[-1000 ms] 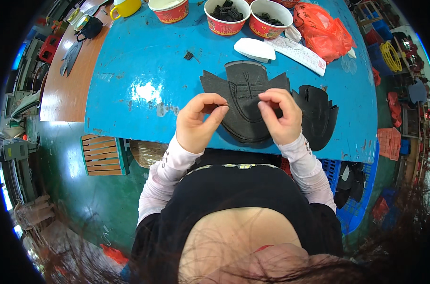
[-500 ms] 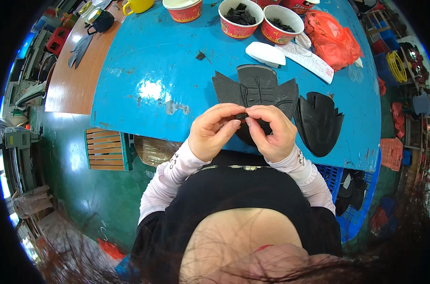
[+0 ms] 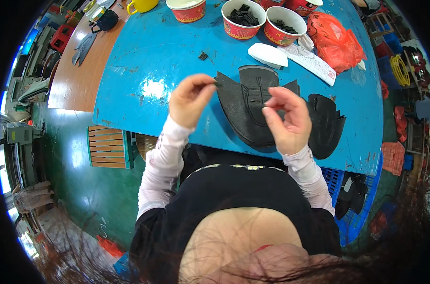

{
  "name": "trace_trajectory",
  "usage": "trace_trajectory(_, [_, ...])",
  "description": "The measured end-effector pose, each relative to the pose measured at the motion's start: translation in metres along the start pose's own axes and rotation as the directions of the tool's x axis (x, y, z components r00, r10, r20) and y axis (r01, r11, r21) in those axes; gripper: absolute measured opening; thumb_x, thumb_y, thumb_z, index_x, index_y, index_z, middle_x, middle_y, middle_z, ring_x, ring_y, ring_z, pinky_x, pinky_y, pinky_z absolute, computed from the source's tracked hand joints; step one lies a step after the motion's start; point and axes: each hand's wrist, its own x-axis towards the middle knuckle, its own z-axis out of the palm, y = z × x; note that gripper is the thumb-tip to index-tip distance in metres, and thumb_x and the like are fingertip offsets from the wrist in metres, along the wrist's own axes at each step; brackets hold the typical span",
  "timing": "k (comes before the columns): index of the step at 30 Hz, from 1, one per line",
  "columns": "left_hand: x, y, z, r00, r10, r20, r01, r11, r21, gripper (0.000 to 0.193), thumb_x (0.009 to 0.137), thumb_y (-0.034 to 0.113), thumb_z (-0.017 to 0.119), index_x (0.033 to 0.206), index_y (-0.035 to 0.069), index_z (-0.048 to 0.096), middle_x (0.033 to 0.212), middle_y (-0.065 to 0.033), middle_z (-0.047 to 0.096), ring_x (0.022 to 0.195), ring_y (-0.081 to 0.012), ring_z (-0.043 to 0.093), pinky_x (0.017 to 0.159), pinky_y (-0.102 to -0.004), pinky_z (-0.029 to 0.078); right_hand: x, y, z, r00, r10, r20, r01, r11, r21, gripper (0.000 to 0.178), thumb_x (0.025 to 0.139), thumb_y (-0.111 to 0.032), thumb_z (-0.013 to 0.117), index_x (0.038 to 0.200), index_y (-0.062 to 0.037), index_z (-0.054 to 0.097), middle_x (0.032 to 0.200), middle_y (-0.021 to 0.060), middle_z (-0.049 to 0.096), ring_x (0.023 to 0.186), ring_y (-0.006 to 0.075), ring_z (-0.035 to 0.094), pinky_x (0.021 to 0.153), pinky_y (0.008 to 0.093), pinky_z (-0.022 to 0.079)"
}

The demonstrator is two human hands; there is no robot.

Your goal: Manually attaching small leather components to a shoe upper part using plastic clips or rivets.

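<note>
My left hand is raised over the table, left of the large black molded piece. Thumb and forefinger are pinched on a tiny dark piece, too small to tell its kind. Over the right part of the large piece hovers my right hand, its thumb and fingers apart with nothing between them. The large piece is flat, with cut flaps at its far end and raised lines on its face. A second stack of black molded pieces lies to the right, partly behind my right hand.
Red-and-white paper bowls hold small black bits, with another such bowl beside. A white block, a printed paper strip and a red plastic bag lie on the blue table. A blue basket stands below right.
My hands, together at the fingertips before, have moved apart. The left has gone left and up with the tiny dark piece; the right has shifted right and opened.
</note>
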Motion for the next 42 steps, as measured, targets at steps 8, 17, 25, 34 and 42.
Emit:
trace_trajectory(8, [0.053,-0.044,-0.036,0.99,-0.035,-0.14,0.087,0.92,0.382,0.014,0.088,0.006,0.069,0.1,0.001,0.064,0.09,-0.0028,0.067,0.081,-0.0069,0.061,0.073,-0.0208,0.05,-0.005,0.01,-0.023,0.976,0.215,0.016,-0.214,0.952,0.221,0.031,0.087,0.004,0.065,0.117,-0.0003,0.057,0.109,0.0098,0.064,0.098,0.0138,0.06,0.087,0.0282,0.048])
trace_trajectory(17, [0.073,-0.057,-0.007,0.995,0.048,-0.085,0.009,0.819,0.574,0.015,0.086,0.009,0.069,0.099,0.003,0.065,0.09,-0.0075,0.07,0.079,-0.0116,0.066,0.073,-0.0252,0.053,0.087,0.023,0.008,0.905,0.241,0.35,-0.248,0.968,-0.024,0.019,0.087,-0.004,0.065,0.106,-0.0028,0.063,0.095,0.0059,0.068,0.087,0.0125,0.064,0.078,0.027,0.051])
trace_trajectory(25, [0.073,-0.071,-0.01,0.899,0.359,0.25,-0.418,0.54,0.731,0.02,0.073,-0.002,0.068,0.09,0.002,0.059,0.088,-0.0159,0.06,0.086,-0.0381,0.057,0.075,-0.0439,0.047,0.165,0.054,0.028,0.906,0.21,0.367,-0.04,0.906,-0.421,0.016,0.085,-0.013,0.067,0.098,-0.0033,0.066,0.086,0.0015,0.067,0.081,0.0091,0.061,0.074,0.0259,0.05])
trace_trajectory(34, [0.069,-0.054,-0.011,0.878,0.366,0.31,-0.465,0.495,0.734,0.017,0.072,-0.004,0.065,0.087,0.003,0.059,0.085,-0.0138,0.058,0.079,-0.0346,0.057,0.07,-0.0423,0.048,0.251,0.066,-0.022,0.977,0.073,0.202,0.131,0.543,-0.829,0.017,0.085,-0.017,0.062,0.1,-0.0101,0.067,0.092,0.0103,0.071,0.084,0.0243,0.069,0.075,0.0349,0.053])
trace_trajectory(42, [0.075,-0.039,-0.015,0.808,0.564,0.17,-0.486,0.475,0.734,0.021,0.081,-0.004,0.063,0.101,0.003,0.066,0.087,-0.0133,0.066,0.077,-0.0301,0.064,0.067,-0.0376,0.052,0.276,0.07,-0.057,0.956,0.294,0.023,0.001,0.076,-0.997,0.019,0.088,-0.026,0.06,0.1,-0.0162,0.07,0.101,0.0123,0.07,0.095,0.0319,0.067,0.082,0.0427,0.053])
